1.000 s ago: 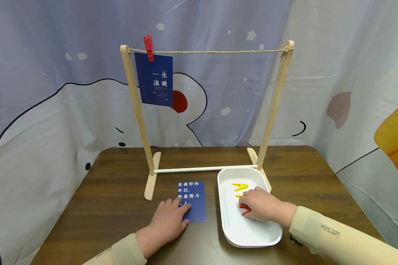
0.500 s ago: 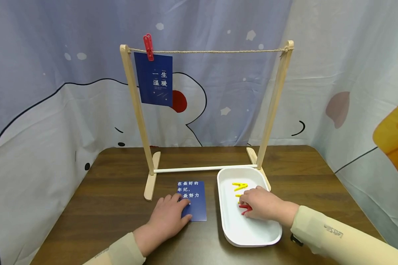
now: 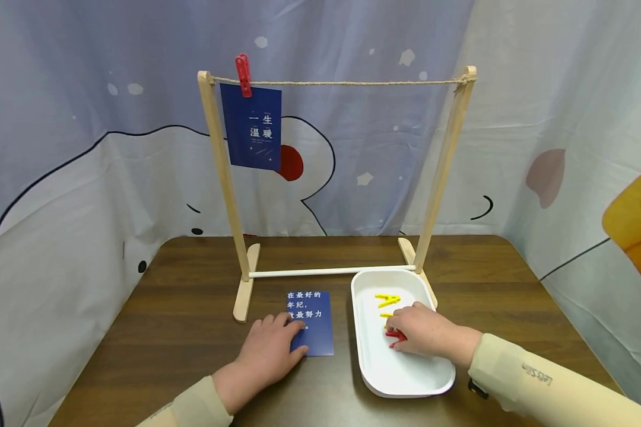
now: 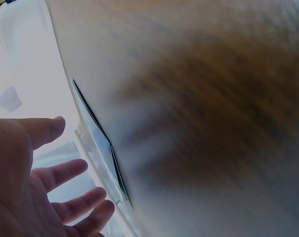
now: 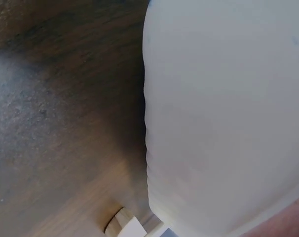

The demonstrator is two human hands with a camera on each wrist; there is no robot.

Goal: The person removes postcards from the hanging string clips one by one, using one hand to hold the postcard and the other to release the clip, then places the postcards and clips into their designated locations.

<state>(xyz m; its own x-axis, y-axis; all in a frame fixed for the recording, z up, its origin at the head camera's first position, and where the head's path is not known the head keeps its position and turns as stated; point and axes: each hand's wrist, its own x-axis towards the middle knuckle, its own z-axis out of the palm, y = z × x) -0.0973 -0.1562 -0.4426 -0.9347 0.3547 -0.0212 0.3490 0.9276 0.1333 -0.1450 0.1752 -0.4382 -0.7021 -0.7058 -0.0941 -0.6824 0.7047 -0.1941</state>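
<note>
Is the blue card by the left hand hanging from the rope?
No: in the head view, that blue card lies on the table, partly covered by the left hand, below the rope.

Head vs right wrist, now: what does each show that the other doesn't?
Only head: left hand on the loose card, card pegged to the rope, yellow clips and a red clip in the white tray.
Only right wrist: close-up of, apparently, the tray's outer right-hand wall.
Both: tray, table, a wooden rack foot, skin of the right hand or wrist.
</note>
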